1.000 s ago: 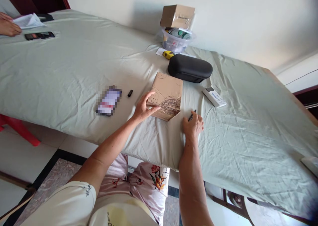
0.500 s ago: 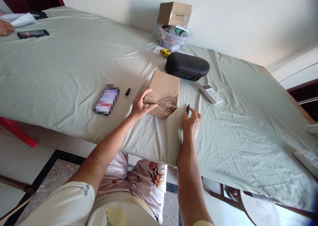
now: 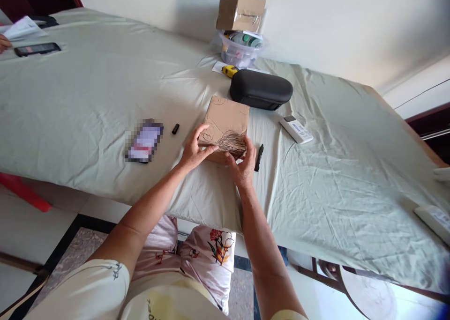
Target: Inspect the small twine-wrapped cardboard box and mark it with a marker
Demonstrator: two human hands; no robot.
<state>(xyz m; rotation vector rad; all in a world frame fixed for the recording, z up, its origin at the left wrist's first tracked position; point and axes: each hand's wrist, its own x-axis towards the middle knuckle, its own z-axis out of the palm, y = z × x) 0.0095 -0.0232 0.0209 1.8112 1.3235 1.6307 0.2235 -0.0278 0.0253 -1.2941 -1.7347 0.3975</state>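
In the head view a small cardboard box (image 3: 228,116) with black scribbled lines on its top stands on the cloth near the table's front edge. My left hand (image 3: 194,149) grips its left front corner, thumb along the front edge. At the right front corner my right hand (image 3: 243,163) holds the box too, fingers on the side and thumb at the front. A black marker (image 3: 259,157) lies uncapped just right of that hand. Its black cap (image 3: 176,129) seems to be the small piece left of the box, beside a blurred phone (image 3: 145,141).
Behind the box lie a black case (image 3: 260,89) and a yellow tape measure (image 3: 229,71). A plastic tub (image 3: 235,53) with another cardboard box (image 3: 242,13) on top stands by the wall. A white device (image 3: 297,130) lies right. Another person's hand (image 3: 4,43) shows far left.
My right hand has put the marker down on the cloth and moved left onto the box. My left hand stays on the box. The whole view has shifted slightly.
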